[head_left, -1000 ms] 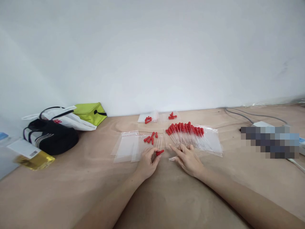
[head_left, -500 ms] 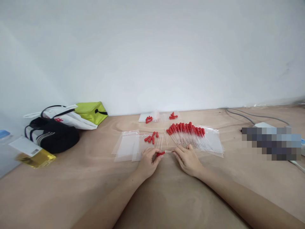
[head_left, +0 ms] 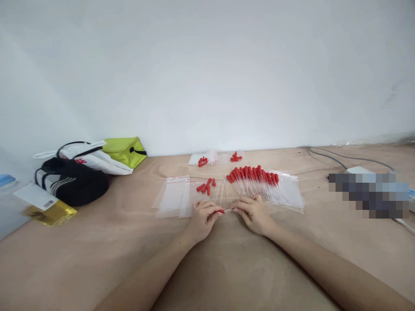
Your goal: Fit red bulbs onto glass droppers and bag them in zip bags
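My left hand [head_left: 203, 219] pinches a red rubber dropper bulb [head_left: 221, 211], and only its end shows past the fingertips. Facing it, my right hand [head_left: 254, 217] grips a thin clear dropper tube [head_left: 228, 210] with its end at the bulb's mouth. Whether the tube sits inside the bulb, I cannot tell. Just beyond my left hand lie several loose red bulbs [head_left: 208, 186] and several loose clear tubes [head_left: 221, 193]. Past my right hand, droppers with red bulbs [head_left: 253, 173] lie in a fanned row on clear zip bags.
Clear zip bags [head_left: 173, 198] lie flat at left. Near the wall are more red bulbs [head_left: 236, 157] on clear bags. A black bag [head_left: 81, 185], a lime-green bag [head_left: 121, 151] and a yellow packet [head_left: 53, 213] stand at left. Grey cables [head_left: 350, 152] run at right.
My right hand has shifted slightly left, and less of the tube shows between my hands. The fingers of my left hand now cover more of the bulb.
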